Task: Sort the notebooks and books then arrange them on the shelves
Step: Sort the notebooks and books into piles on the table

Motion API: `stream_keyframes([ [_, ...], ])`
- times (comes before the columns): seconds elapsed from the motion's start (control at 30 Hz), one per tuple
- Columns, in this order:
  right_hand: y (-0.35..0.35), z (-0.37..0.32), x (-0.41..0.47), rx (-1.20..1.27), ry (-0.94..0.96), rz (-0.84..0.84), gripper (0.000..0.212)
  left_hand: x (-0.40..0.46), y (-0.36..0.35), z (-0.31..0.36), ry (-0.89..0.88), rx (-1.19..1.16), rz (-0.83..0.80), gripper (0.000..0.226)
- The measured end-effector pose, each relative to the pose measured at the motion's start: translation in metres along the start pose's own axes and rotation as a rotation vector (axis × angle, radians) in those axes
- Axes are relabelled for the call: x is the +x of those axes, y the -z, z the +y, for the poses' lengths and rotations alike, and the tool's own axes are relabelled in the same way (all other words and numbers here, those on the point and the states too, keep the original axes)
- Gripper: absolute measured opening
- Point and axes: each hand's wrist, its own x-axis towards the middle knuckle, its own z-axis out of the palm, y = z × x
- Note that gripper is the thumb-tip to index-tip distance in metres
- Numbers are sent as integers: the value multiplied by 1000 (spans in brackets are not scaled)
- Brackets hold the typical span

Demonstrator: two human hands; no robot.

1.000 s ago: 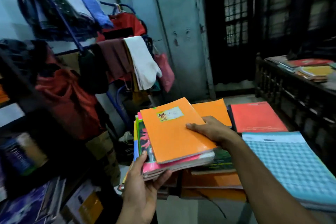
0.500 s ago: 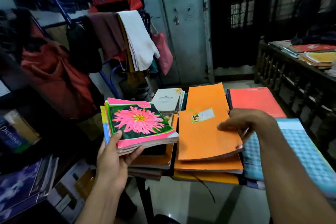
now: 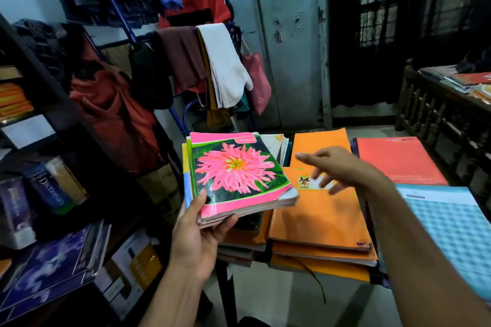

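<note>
My left hand point(image 3: 198, 233) grips a small stack of notebooks from below, thumb on the top cover, which shows a pink flower point(image 3: 236, 170). My right hand point(image 3: 337, 170) hovers with fingers spread and holds nothing, just above an orange notebook point(image 3: 318, 215) that tops an orange pile on the table. Further right lie a red notebook point(image 3: 398, 159) and a blue checked notebook point(image 3: 451, 233). The dark shelves point(image 3: 53, 103) stand at the left, with a dictionary point(image 3: 50, 191) and other books on them.
A clothes rack point(image 3: 186, 61) hung with garments stands behind the table, a grey metal cupboard point(image 3: 287, 34) beyond it. At the right, a dark wooden railing point(image 3: 438, 119) carries more books. Boxes point(image 3: 132, 265) sit on the floor under the shelves.
My right hand took the orange notebook off the held stack, laid it on the orange pile, let go and now hovers over it. The flower-covered notebook is now on top in my left hand.
</note>
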Motion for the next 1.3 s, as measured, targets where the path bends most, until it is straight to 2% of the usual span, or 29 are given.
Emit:
stream_keyframes([
  [0.1, -45, -5, 1, 125, 59, -157, 51, -4, -8, -8, 31, 33, -36, 43],
  [0.17, -58, 0, 10, 198, 138, -142, 32, -5, -11, -12, 50, 72, -68, 43],
  [0.23, -57, 8, 18, 309, 154, -129, 23, -1, -13, -13, 66, 81, -69, 40],
  [0.3, -49, 17, 26, 415, 132, -115, 31, 4, -15, -14, 82, 67, -61, 40],
  [0.37, -36, 27, 32, 412, 140, -77, 36, 9, -21, -18, 93, 67, -64, 36],
  [0.47, -1, 44, 37, 341, 128, 28, 29, 17, -39, -32, 106, 94, -73, 30],
  [0.57, 68, 76, 38, 307, 148, 240, 18, 26, -67, -52, 139, 106, -89, 35],
  [0.63, 118, 97, 41, 245, 134, 398, 18, 33, -83, -62, 131, 111, -103, 39],
  [0.7, 160, 123, 49, 230, 59, 503, 19, 38, -99, -72, 109, 117, -121, 41],
  [0.8, 193, 154, 69, -2, -113, 570, 11, 41, -121, -81, 89, 106, -153, 43],
  [0.9, 189, 173, 76, -329, -337, 559, 32, 47, -137, -88, 97, 113, -169, 31],
  [0.93, 182, 176, 74, -445, -396, 592, 47, 49, -139, -89, 105, 120, -169, 30],
  [1.0, 165, 173, 73, -603, -385, 726, 78, 55, -141, -93, 129, 133, -170, 34],
  [1.03, 154, 162, 74, -596, -305, 758, 83, 58, -141, -94, 139, 133, -171, 36],
  [1.07, 144, 146, 77, -497, -218, 697, 83, 61, -140, -96, 150, 130, -168, 38],
  [1.1, 132, 128, 80, -314, -145, 563, 77, 63, -140, -98, 163, 124, -165, 40],
  [1.17, 102, 97, 80, 19, -145, 213, 62, 65, -140, -102, 195, 95, -149, 43],
  [1.2, 88, 89, 81, 41, -159, 91, 55, 66, -139, -103, 217, 70, -140, 44],
  [1.23, 78, 87, 83, 18, -159, 30, 50, 68, -137, -104, 241, 38, -134, 43],
  [1.3, 66, 97, 92, 42, -132, 35, 49, 72, -134, -105, 253, 13, -142, 37],
])
